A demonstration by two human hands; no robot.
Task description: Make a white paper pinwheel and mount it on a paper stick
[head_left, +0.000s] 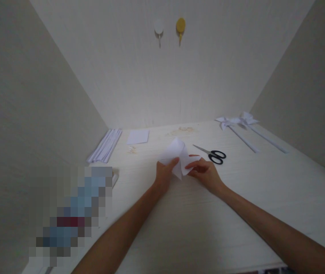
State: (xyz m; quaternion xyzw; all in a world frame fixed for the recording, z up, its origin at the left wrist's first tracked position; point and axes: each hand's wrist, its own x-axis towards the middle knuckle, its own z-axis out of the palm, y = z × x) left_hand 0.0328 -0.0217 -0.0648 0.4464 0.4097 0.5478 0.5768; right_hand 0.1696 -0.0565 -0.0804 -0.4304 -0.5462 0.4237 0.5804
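Between my two hands is a white paper pinwheel piece (176, 150), held a little above the table with its flaps standing up and partly folded. My left hand (164, 173) grips its left side, thumb pressed on the front of the paper. On the other side my right hand (205, 171) pinches a flap that sticks out to the right. The fingertips behind the paper are hidden. A pair of black-handled scissors (216, 156) lies just beyond my right hand, its blades pointing to the far left.
White table (156, 236). Paper sticks (105, 146) lie bundled at the left, near square paper (138, 137) and small toothpick-like bits (132, 150). Two paper pinwheels on sticks (242, 139) lie far right. White (159, 28) and yellow hooks (180, 26) hang on the wall. A blurred patch covers the left edge.
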